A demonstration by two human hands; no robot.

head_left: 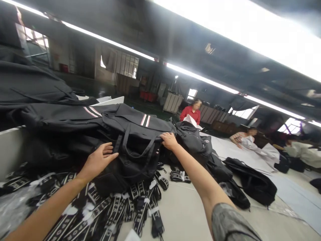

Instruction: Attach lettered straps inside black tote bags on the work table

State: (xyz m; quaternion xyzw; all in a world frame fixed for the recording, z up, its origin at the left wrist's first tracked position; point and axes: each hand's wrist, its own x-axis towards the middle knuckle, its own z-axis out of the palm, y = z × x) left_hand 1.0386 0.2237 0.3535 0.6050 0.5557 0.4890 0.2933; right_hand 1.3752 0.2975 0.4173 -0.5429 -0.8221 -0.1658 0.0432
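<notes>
A black duffel bag (136, 122) with a white-and-red striped band and a carry handle lies on top of a pile of similar bags. My right hand (170, 141) is closed on the right end of this bag, its fingers curled over the edge. Beside the hanging handle, my left hand (101, 158) is open, thumb and fingers apart, with nothing in it. Whether its fingertips touch the bag's side I cannot tell. Below both hands lie many bundled black straps (117, 207) with white lettering.
More black bags are heaped at the left (32, 83), and another black bag (253, 182) lies on the pale table (185, 211) at the right. Clear plastic (15, 204) sits at the lower left. Across the table are a person in red (187, 112) and a person in stripes (237, 136).
</notes>
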